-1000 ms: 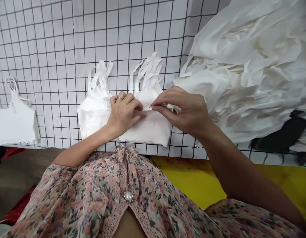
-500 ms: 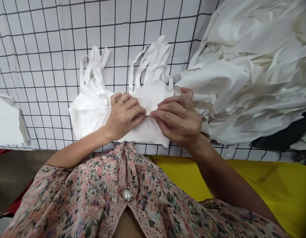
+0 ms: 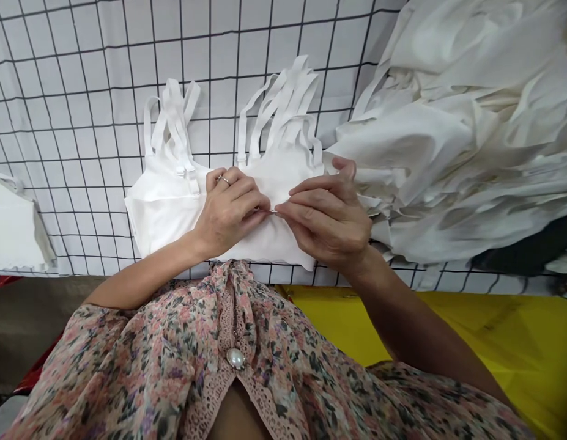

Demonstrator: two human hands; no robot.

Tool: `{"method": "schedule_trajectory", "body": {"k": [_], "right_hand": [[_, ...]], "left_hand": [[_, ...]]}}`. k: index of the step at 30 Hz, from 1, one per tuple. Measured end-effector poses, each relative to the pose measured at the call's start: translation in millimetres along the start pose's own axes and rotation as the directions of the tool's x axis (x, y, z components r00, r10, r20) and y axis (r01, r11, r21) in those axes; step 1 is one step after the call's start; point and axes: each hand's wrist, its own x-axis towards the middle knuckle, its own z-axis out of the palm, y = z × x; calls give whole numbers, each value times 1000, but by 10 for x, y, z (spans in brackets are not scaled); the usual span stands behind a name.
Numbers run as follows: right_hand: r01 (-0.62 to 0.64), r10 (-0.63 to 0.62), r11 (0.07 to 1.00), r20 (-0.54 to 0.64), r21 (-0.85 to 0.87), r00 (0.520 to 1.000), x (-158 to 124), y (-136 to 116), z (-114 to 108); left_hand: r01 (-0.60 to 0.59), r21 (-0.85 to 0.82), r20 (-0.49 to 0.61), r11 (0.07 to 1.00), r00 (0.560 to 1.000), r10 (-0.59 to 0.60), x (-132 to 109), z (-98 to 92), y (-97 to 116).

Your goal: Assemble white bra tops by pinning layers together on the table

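White strappy bras (image 3: 166, 223) lie flat in a stack before me, their straps bunched in two groups at the top. My left hand (image 3: 232, 211), with a ring on one finger, rests on the middle of the stack with its fingers closed in a pinch. A thin light line shows between its fingertips and those of my right hand, too small to name. Thumb and forefinger of my right hand (image 3: 329, 214) are pinched close by, over the right part of the bras, while its other fingers curl above. What lies inside either pinch is hidden.
A large loose heap of white garments (image 3: 448, 146) covers the right side of the table. Another white garment (image 3: 17, 226) lies at the far left. The tablecloth (image 3: 95, 73) is white with a black grid. Something yellow (image 3: 517, 348) is below the table's front edge.
Both hands keep their pinches at nearly the same spot on the bras. The right hand has shifted very slightly left; the view has tilted a little.
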Motion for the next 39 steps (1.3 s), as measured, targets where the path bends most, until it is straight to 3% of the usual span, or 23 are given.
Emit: {"method": "schedule_trajectory", "body": {"k": [6,13,20,24,27,31,33,35,37,39], "right_hand": [[70,-69,996,8,-57,998,18,-10,-26],[159,-156,983,40,-95,987,80,58,-45],[109,-97,993,244,-36,965,-19,180,-70],[244,-213,961,214,-129,953,109,143,-136],[268,-223,956,304,-116,926,265,113,-180],[262,-221,965,492,-16,842,458,155,-187],[202,-204,977,567,68,798,537,266,-159],[55,-125,990,628,129,768,600,448,-120],[-142,63,986,604,84,795,648,655,-77],[-297,270,955,461,-14,846,690,824,-31]], "left_hand": [[11,-18,77,1000,997,-10,-5,-26,-18],[6,-84,85,996,996,1,16,-82,-54],[50,-149,125,988,992,-31,43,-121,-23],[18,-120,63,993,998,-11,34,-43,-39],[-39,-114,8,993,999,41,26,-6,-70],[-14,-136,6,991,1000,15,20,-29,-90],[17,-155,36,988,999,-11,27,-64,-89],[47,-193,64,980,997,-36,45,-109,-88],[81,-225,98,971,993,-60,68,-157,-91],[113,-219,106,969,990,-91,81,-194,-101]]}}
